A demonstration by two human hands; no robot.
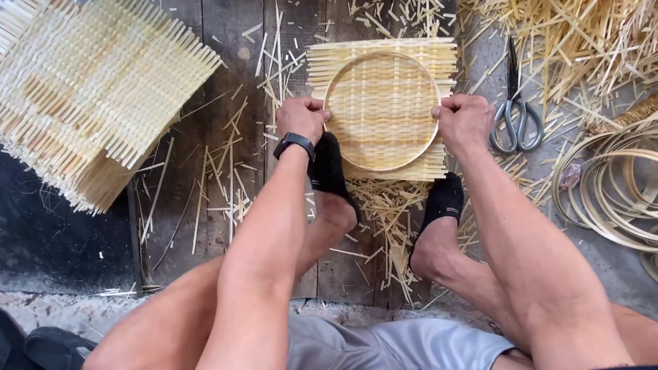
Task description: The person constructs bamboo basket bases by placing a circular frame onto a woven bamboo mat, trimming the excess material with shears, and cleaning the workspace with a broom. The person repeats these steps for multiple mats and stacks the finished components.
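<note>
left hand (pixel 302 117) & right hand (pixel 461 120) both fisted tight on opposite sides of a round bamboo hoop (pixel 383 110), pressed onto a square woven mat (pixel 380 51) on the dark plank floor (pixel 198 77). black-socked feet (pixel 329 169) pin the mat's near edge. scissors (pixel 516 115) just right of it, coiled hoops (pixel 642 179) further right, mat stack (pixel 78 88) far left, strip offcuts (pixel 593 7) top right.

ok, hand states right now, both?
Left hand: closed on the left edge of the round bamboo hoop over the woven mat.
Right hand: closed on the hoop's right edge.
</note>
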